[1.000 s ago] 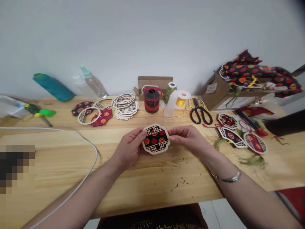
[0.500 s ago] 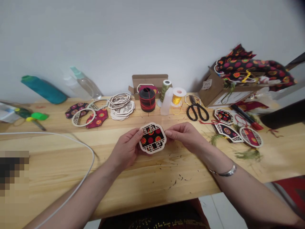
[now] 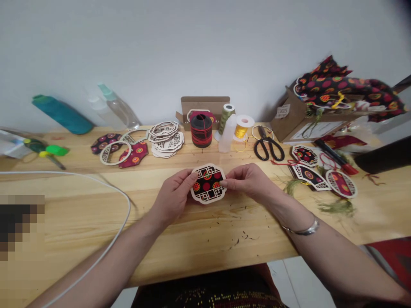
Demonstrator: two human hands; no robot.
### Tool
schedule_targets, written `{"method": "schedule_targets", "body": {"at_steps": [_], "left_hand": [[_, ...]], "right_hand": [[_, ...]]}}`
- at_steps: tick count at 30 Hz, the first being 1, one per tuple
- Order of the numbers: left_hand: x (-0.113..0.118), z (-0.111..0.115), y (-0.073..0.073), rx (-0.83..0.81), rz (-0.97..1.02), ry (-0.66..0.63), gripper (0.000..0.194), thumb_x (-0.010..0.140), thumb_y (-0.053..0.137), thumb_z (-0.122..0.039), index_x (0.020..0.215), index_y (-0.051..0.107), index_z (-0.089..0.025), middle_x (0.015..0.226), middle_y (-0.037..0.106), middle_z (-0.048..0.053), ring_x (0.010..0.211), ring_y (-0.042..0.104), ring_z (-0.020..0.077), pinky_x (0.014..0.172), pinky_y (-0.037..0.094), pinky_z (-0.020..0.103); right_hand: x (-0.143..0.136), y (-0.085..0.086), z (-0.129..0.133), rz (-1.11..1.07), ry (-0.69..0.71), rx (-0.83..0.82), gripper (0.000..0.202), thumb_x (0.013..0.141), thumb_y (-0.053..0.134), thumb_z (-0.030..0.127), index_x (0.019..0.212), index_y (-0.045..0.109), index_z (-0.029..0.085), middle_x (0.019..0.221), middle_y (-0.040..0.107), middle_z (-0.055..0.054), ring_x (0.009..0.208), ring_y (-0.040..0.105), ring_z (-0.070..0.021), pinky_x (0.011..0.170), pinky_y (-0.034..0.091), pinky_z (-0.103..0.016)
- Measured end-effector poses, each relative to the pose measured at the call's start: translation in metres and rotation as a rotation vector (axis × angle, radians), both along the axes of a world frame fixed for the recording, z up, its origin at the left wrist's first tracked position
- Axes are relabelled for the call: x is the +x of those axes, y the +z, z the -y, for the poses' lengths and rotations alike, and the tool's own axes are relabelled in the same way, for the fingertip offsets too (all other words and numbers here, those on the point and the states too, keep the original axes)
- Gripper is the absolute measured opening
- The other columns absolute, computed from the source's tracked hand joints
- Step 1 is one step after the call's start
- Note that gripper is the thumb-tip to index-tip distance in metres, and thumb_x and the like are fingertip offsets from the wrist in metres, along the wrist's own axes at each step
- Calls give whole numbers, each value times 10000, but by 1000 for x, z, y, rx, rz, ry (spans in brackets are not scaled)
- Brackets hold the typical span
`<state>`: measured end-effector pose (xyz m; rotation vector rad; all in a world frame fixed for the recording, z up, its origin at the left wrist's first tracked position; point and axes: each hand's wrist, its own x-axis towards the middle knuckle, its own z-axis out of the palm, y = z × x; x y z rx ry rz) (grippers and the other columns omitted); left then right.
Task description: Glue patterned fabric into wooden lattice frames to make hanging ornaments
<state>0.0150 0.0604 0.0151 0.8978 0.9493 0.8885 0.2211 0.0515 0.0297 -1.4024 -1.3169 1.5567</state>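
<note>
A pale wooden frame with cut-out lattice, backed by black patterned fabric, is the ornament (image 3: 207,185) held above the table's middle. My left hand (image 3: 175,192) grips its left edge, thumb on the front and fingers behind. At the right edge, my right hand (image 3: 247,183) pinches it between thumb and fingers, the thumb tip lying over the rim. Beyond the ornament stand a black spool wound with red thread (image 3: 201,131) and a translucent bottle (image 3: 227,134).
Wooden frames (image 3: 167,139) are stacked at the back, left of the spools. Black scissors (image 3: 268,147) lie right of the yellow spool (image 3: 242,127). Finished-looking ornaments (image 3: 342,184) lie right, near a cardboard box (image 3: 293,117). A white cable (image 3: 128,205) crosses my left forearm.
My right thumb has moved from the ornament's right edge onto its front. The ornament looks more level. The whole view has shifted slightly.
</note>
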Motion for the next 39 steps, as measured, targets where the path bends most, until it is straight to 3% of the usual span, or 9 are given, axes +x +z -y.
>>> {"method": "schedule_targets", "body": {"at_steps": [11, 20, 27, 32, 39], "left_hand": [[2, -1, 2, -63, 20, -26, 372, 787, 688, -374, 1073, 681, -136, 814, 741, 74, 634, 691, 213, 492, 573, 310], [1, -1, 10, -166, 73, -13, 364, 794, 680, -384, 1026, 684, -102, 773, 742, 108, 609, 693, 223, 449, 566, 303], [-1, -2, 14, -178, 222, -50, 225, 763, 720, -302, 878, 719, -109, 820, 749, 101, 702, 697, 185, 597, 589, 276], [-1, 0, 14, -184, 189, -93, 240, 711, 769, -266, 859, 737, -79, 876, 749, 135, 743, 696, 176, 672, 577, 270], [-3, 1, 12, -241, 58, -128, 231, 738, 749, -268, 911, 716, -118, 845, 753, 120, 658, 717, 187, 546, 562, 235]], "right_hand": [[-3, -3, 1, -55, -34, -24, 262, 648, 761, 385, 580, 636, 165, 539, 571, 27, 499, 411, -67, 491, 271, -247], [-6, 1, 1, -128, -96, -88, 248, 588, 794, 363, 541, 645, 170, 501, 574, 25, 481, 421, -70, 489, 297, -254], [-5, -1, -1, -235, -195, -116, 248, 580, 804, 360, 526, 652, 171, 499, 605, 6, 465, 472, -69, 488, 322, -246], [-5, -1, -2, -234, -216, -111, 240, 591, 787, 350, 517, 634, 180, 500, 606, -2, 471, 482, -77, 490, 336, -252], [-6, -4, -2, -185, -206, -82, 268, 592, 780, 374, 505, 607, 189, 492, 593, 5, 465, 470, -81, 481, 337, -256]]}}
